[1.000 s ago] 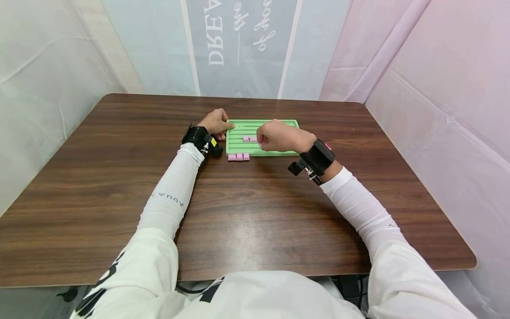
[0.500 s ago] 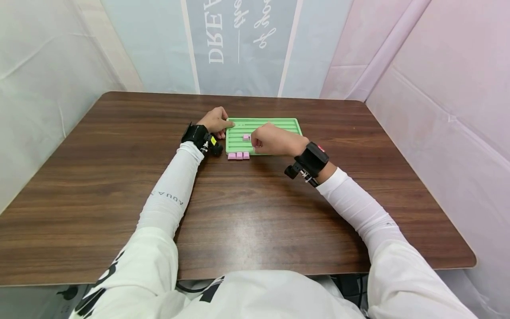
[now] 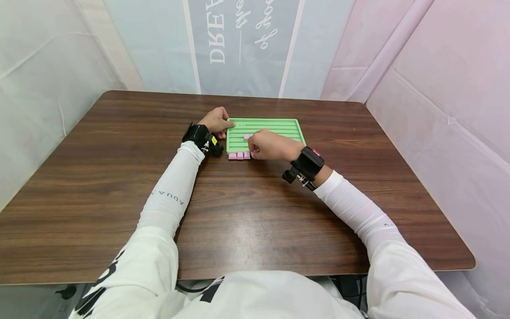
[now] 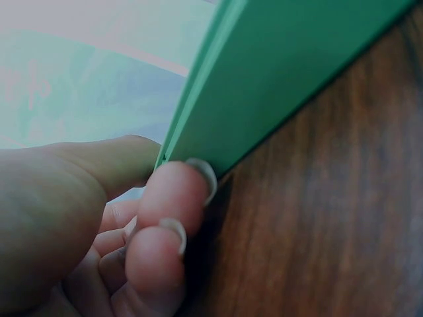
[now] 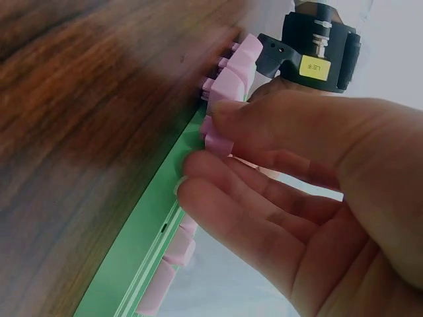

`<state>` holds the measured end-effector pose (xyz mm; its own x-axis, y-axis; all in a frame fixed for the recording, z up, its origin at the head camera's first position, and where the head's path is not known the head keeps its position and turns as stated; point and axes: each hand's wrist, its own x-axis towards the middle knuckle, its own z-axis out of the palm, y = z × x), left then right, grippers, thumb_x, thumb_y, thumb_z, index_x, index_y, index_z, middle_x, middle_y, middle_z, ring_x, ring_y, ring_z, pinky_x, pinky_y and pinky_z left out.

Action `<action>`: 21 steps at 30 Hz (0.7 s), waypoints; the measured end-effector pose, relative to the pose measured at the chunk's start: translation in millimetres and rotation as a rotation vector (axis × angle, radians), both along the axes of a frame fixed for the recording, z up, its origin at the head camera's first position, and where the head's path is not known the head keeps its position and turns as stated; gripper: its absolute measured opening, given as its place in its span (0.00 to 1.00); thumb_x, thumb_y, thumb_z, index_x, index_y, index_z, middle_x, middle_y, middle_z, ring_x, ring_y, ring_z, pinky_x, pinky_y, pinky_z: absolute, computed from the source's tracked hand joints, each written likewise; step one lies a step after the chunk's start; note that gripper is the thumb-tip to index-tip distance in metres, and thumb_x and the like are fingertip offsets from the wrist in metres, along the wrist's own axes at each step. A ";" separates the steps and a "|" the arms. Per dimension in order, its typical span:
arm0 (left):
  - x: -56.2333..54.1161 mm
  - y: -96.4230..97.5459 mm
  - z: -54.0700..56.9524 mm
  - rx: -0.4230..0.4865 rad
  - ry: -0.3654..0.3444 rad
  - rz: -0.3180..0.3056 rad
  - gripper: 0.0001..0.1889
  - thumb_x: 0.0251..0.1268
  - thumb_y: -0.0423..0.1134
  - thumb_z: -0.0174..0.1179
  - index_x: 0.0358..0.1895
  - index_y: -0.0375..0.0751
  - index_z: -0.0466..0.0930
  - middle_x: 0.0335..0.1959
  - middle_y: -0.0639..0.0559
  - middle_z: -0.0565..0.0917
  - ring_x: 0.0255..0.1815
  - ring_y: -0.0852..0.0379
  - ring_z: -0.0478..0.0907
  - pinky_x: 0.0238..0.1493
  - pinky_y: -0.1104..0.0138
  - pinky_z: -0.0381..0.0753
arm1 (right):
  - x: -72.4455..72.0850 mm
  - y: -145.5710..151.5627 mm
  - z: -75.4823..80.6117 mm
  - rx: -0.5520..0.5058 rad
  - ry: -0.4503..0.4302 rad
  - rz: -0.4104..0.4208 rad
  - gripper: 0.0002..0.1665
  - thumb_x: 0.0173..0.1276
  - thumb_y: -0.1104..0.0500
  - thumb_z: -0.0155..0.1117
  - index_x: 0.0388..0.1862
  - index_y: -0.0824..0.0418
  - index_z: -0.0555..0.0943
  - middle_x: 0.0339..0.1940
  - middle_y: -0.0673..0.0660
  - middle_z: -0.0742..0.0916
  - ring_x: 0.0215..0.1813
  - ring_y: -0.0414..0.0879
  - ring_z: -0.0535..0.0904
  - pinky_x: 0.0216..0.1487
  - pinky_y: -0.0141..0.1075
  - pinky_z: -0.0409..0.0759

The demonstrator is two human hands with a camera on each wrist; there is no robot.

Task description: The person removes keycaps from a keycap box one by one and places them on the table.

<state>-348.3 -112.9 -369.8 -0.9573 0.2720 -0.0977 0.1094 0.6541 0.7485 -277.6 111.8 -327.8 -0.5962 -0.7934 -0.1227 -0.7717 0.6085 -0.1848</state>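
Observation:
A green ridged tray [image 3: 264, 121] lies towards the back of the table. My left hand [image 3: 216, 120] grips its far left corner; in the left wrist view the thumb is over the rim and fingertips [image 4: 173, 195] press the side wall [image 4: 258, 79]. Along the tray's front edge is a row of small pink blocks [image 3: 240, 156], tapered like keycaps. At the right end of that row my right hand [image 3: 271, 145] pinches one pink block [image 5: 219, 137] between thumb and fingers. Another pink block [image 3: 246, 137] sits on the ridges, beside the right hand, which covers part of the tray.
The brown wood-grain table [image 3: 239, 212] stretches in front of the tray and to both sides. Pale fabric walls [image 3: 446, 110] stand behind and at the sides. In the right wrist view more pink blocks [image 5: 178, 247] stand along the tray's upper side.
My right hand has moved towards the tray's front edge and slightly left. A pink block now shows at its fingers beside the front row. The left hand has kept its hold.

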 end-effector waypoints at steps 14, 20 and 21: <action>1.6 0.5 -0.3 0.009 0.009 0.006 0.15 0.71 0.42 0.55 0.49 0.35 0.63 0.20 0.51 0.75 0.13 0.63 0.74 0.21 0.69 0.80 | 2.8 -2.2 -0.2 0.016 -0.003 -0.005 0.04 0.69 0.63 0.60 0.36 0.59 0.81 0.34 0.55 0.84 0.34 0.44 0.74 0.39 0.34 0.73; -6.4 -1.0 -3.2 0.015 -0.021 0.009 0.16 0.70 0.43 0.56 0.50 0.36 0.63 0.21 0.50 0.75 0.13 0.61 0.75 0.22 0.68 0.81 | 3.6 -2.4 0.6 0.022 -0.002 -0.019 0.03 0.68 0.62 0.62 0.36 0.59 0.83 0.34 0.54 0.84 0.34 0.44 0.75 0.38 0.34 0.74; -8.6 -1.4 -4.0 0.014 -0.026 0.008 0.17 0.70 0.43 0.56 0.50 0.35 0.63 0.21 0.50 0.76 0.13 0.61 0.75 0.22 0.67 0.81 | 3.6 -2.5 0.5 0.021 -0.003 -0.021 0.03 0.68 0.62 0.62 0.35 0.59 0.83 0.33 0.54 0.84 0.33 0.44 0.74 0.37 0.34 0.74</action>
